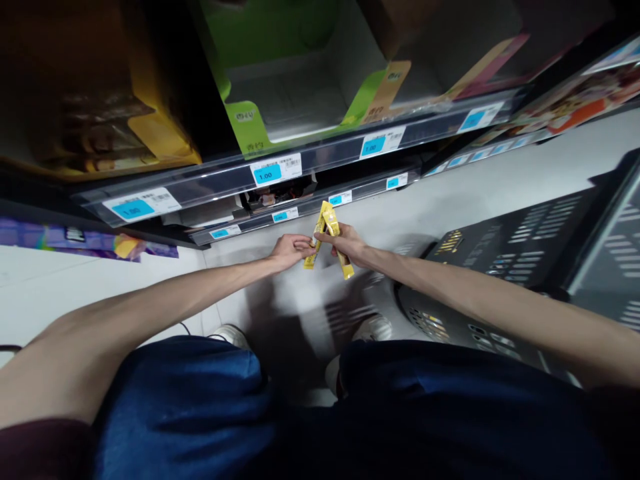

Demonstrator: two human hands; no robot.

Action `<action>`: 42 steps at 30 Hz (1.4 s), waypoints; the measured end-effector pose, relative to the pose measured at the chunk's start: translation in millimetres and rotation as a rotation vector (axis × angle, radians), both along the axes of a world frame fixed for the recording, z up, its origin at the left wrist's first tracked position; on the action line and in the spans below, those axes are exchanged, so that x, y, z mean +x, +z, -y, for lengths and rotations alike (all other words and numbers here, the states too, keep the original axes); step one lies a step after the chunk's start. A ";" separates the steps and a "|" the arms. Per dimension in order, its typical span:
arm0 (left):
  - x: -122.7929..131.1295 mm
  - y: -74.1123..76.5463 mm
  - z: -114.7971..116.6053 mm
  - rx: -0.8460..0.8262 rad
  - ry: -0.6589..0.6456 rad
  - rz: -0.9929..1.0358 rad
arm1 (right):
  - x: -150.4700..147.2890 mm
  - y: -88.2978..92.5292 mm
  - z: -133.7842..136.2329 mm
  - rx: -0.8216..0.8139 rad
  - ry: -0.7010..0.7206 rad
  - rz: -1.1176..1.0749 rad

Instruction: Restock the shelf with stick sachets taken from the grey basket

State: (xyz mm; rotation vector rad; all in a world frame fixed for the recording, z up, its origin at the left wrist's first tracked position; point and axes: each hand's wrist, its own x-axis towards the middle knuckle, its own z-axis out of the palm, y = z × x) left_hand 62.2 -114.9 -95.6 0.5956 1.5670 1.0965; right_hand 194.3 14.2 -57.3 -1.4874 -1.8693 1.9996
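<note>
Two slim yellow snack packets (331,217) are held in front of the lower shelf, their upper ends together and their lower ends spread apart. My right hand (351,244) is closed around the right packet, its thumb lying across the front toward the left one. Against the left packet (310,260), my left hand (291,252) is closed with fingertips pinched at its edge. Part of each packet is hidden by fingers. Small print on the wrappers is too blurred to read.
Above the hands runs a shelf edge with price tags (277,170). An open green display box (250,127) and a yellow box (160,133) stand on it. Dark perforated plastic baskets (500,253) are at the right. Purple packaging (75,237) shows at the left.
</note>
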 end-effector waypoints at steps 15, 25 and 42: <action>-21.8 15.2 -19.7 0.281 -0.108 -0.104 | 3.7 2.3 14.6 0.071 -0.114 0.002; -29.2 10.2 -19.1 0.241 -0.075 -0.110 | 7.1 0.5 19.9 0.084 -0.094 -0.064; -21.0 19.4 -17.0 0.195 -0.037 -0.138 | 11.6 3.8 26.3 0.076 -0.082 -0.023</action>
